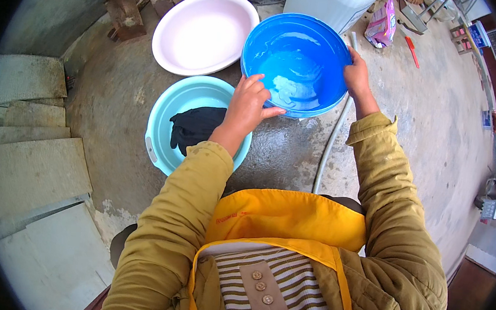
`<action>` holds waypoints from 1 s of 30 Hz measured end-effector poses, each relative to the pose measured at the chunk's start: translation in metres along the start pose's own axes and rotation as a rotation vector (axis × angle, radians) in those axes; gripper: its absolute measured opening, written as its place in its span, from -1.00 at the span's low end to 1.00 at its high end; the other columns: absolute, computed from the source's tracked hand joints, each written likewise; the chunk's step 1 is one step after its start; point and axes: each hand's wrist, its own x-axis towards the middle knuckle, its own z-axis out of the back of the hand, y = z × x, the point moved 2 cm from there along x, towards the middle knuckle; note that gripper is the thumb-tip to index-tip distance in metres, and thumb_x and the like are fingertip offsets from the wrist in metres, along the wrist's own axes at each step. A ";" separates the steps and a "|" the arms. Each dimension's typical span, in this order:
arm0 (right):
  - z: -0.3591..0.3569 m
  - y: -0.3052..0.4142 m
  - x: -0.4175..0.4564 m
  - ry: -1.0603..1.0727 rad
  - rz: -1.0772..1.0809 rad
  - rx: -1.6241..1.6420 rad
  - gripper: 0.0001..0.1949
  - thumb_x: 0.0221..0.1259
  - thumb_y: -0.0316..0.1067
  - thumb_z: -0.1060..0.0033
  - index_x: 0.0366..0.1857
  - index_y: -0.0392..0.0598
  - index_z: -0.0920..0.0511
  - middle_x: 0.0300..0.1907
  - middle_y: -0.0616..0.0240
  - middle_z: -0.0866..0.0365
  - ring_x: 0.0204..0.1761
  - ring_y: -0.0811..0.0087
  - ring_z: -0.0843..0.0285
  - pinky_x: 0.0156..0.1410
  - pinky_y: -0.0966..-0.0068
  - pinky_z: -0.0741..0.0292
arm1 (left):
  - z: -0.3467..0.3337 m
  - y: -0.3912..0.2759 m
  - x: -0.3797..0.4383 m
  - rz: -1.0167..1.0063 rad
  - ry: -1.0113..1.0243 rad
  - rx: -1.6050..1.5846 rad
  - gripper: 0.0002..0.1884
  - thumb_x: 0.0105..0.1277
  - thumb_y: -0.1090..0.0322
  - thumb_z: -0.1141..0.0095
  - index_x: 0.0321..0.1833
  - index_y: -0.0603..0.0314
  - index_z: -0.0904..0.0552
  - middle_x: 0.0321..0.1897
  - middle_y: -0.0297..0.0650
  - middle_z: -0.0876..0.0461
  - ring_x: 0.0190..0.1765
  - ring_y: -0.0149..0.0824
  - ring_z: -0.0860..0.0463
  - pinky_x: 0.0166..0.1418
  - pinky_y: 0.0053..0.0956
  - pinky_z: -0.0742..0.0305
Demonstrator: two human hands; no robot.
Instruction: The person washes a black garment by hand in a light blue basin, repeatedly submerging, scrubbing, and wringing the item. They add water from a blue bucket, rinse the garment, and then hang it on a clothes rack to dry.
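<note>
A round blue plastic bucket (298, 64) with wet, shiny inner walls is held between both hands, its mouth facing up towards me. My left hand (253, 95) grips the near left side, thumb along the rim. On the right rim, my right hand (356, 72) has its fingers closed over the edge. Dark wet cloth (197, 126) lies in a light turquoise plastic basin (156, 116) on the floor, partly hidden by my left hand and sleeve. Beyond it, touching or close to the bucket, stands a pale pink oval basin (201, 31) with nothing visible in it.
A grey hose (333, 140) runs along the concrete floor. Behind the bucket stands a large whitish container (327, 2). A pink bag (382, 25) and a red brush (412, 51) lie right of it. Left are a rusty shovel (125, 16) and stacked boards (34, 171).
</note>
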 end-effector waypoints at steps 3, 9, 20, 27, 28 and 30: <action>-0.001 -0.004 -0.004 0.005 0.043 0.061 -0.39 -0.01 -0.80 0.14 0.26 -0.26 -0.42 0.08 0.09 -0.62 0.07 0.33 -0.59 0.19 0.48 -0.48 | 0.003 0.000 -0.006 -0.004 -0.010 -0.049 -0.56 -0.15 0.01 -0.47 -0.45 0.28 -0.68 -0.36 -0.11 -0.62 0.21 0.01 -0.49 0.37 0.05 -0.28; -0.002 0.010 -0.020 -0.076 0.081 -0.054 -0.39 -0.04 -0.73 0.11 0.24 -0.15 -0.49 0.08 0.01 -0.65 0.10 0.27 -0.63 0.23 0.45 -0.46 | 0.010 0.001 -0.022 0.063 0.008 -0.106 -0.57 -0.15 0.06 -0.49 -0.37 0.29 -0.69 -0.28 -0.12 -0.62 0.30 0.03 -0.43 0.39 0.06 -0.27; -0.010 0.037 -0.049 -0.057 0.099 -0.039 -0.36 -0.07 -0.70 0.07 0.26 -0.12 -0.49 0.07 0.02 -0.65 0.13 0.24 -0.61 0.22 0.43 -0.47 | 0.016 0.010 -0.048 0.208 -0.116 -0.308 -0.59 0.38 0.13 -0.13 0.12 0.32 -0.54 0.14 0.03 -0.51 0.46 0.10 -0.20 0.45 -0.06 -0.19; -0.015 0.051 -0.064 -0.042 0.122 -0.028 -0.35 -0.09 -0.70 0.06 0.27 -0.14 -0.47 0.01 0.02 -0.68 -0.17 0.36 -0.70 -0.02 0.49 -0.56 | 0.007 0.005 -0.055 0.343 -0.344 -0.226 -0.49 0.27 0.46 -0.08 0.31 0.30 -0.36 0.36 0.09 -0.31 0.46 0.14 -0.21 0.50 -0.09 -0.10; -0.015 0.052 -0.066 -0.037 0.115 -0.034 -0.35 -0.09 -0.70 0.06 0.27 -0.14 -0.47 0.00 0.02 -0.68 -0.20 0.37 -0.70 -0.05 0.50 -0.56 | 0.006 0.004 -0.057 0.397 -0.385 -0.204 -0.46 0.26 0.46 -0.09 0.33 0.30 -0.33 0.38 0.12 -0.28 0.45 0.15 -0.21 0.50 -0.09 -0.10; -0.017 0.055 -0.068 -0.043 0.117 -0.047 -0.35 -0.09 -0.71 0.06 0.27 -0.15 -0.47 -0.01 0.02 -0.69 -0.24 0.40 -0.69 -0.08 0.51 -0.57 | 0.005 0.005 -0.061 0.553 -0.405 -0.141 -0.33 0.23 0.45 -0.13 0.42 0.28 -0.20 0.41 0.19 -0.18 0.45 0.14 -0.22 0.50 -0.11 -0.12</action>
